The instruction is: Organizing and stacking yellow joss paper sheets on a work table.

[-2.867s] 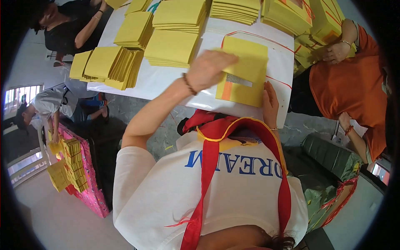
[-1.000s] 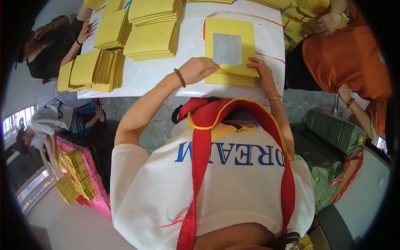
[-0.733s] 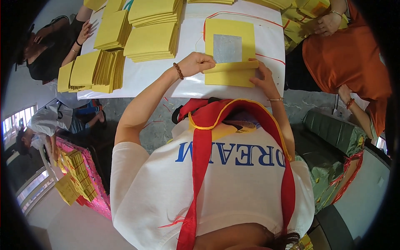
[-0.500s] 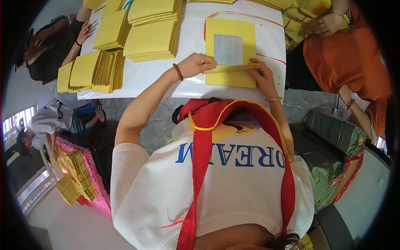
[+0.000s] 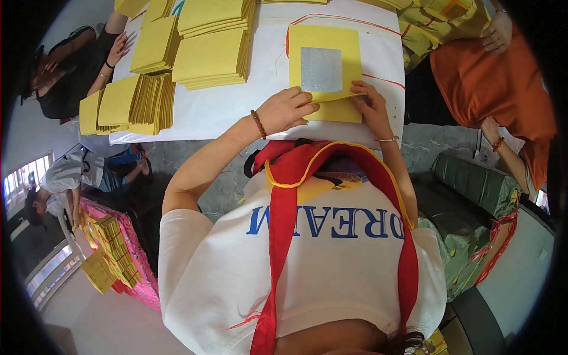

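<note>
A yellow paper sheet (image 5: 351, 59) with a silver square (image 5: 321, 69) on it lies near the right side of the table. Across the sheet below the square runs a narrow folded strip of yellow paper (image 5: 334, 96). At the strip's left end, my left hand (image 5: 286, 110) has its fingers bent and closed on the paper. My right hand (image 5: 373, 106) pinches the strip's right end between thumb and fingers. More yellow paper shows flat beneath the strip, on the side toward me.
Stacks of folded yellow paper (image 5: 211, 58) stand on the white-covered table (image 5: 236, 115) to the left. Red string (image 5: 349, 22) lies around the sheet. One person in orange (image 5: 497, 89) is at the right with more yellow paper; another person's hand (image 5: 117, 50) rests at the left edge.
My left hand has turned and shifted slightly right and nearer me, its fingers now further over the strip's end. My right hand stays at the other end.
</note>
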Motion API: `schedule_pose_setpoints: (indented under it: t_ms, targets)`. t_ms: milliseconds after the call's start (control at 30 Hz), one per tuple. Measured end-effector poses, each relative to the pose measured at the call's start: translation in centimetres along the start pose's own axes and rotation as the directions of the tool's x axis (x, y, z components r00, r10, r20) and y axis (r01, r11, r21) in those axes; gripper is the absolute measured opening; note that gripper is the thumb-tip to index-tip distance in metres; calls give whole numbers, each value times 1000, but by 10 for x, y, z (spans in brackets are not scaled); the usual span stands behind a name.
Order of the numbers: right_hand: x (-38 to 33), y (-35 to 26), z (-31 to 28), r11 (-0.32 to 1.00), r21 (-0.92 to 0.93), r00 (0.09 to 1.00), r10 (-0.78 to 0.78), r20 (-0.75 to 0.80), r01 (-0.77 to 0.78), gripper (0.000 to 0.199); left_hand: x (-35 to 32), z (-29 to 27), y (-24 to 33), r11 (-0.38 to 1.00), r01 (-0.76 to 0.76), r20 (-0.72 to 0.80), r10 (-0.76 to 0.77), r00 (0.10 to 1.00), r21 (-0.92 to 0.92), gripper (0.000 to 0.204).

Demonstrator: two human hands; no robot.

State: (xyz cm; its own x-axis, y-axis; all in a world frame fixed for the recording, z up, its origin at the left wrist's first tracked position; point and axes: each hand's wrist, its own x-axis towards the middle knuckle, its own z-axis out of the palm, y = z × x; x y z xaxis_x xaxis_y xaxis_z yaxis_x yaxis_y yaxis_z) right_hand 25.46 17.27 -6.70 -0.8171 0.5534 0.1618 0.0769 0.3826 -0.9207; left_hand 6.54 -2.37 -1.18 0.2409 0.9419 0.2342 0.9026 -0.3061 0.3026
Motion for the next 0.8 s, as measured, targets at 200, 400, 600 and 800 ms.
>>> schedule_pose_setpoints:
  t_ms: [200, 400, 600, 800]
  targets:
    - [1, 2, -3, 1000, 15, 999, -21, 24, 21, 23, 2, -2, -17, 966, 32, 3, -32, 999, -257, 29]
    - [1, 3, -6, 982, 190, 996, -10, 87, -7, 31, 2, -11, -22, 842, 227, 72, -220, 973, -490, 13]
    - [-4, 9, -3, 999, 5, 999, -32, 43, 32, 34, 4, -13, -16, 733, 506, 216, -461, 861, -455, 21]
    - [0, 0, 6, 972, 131, 981, 196, -9, -193, 30, -6, -3, -14, 865, 291, -225, -405, 886, -409, 48]
